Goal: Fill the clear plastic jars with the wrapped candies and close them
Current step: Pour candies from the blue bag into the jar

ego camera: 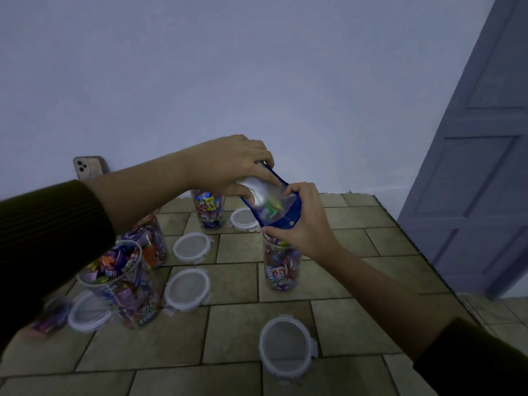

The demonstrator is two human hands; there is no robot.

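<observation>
Candy bag [281, 217] over jar [283, 267]: left hand [234, 167] grips top, right hand [307, 221] pinches mouth.

Occlusions and unreadable areas, located from the centre jar [283, 267].
Centre jar's mouth was covered by the right hand [305, 221] and the blue bag [285, 218]; rim not visible. Behind and left of it, the rear jar [208, 212] had its top hidden under the left hand [228, 164]. Far left of it, a blurred jar [50, 314] sat half behind the left sleeve [43, 238], upright or lying not determinable. Back-left, the phone [87, 167] was cut by the forearm. Print on the candies [114, 267] left of it was mostly too small to read.
</observation>
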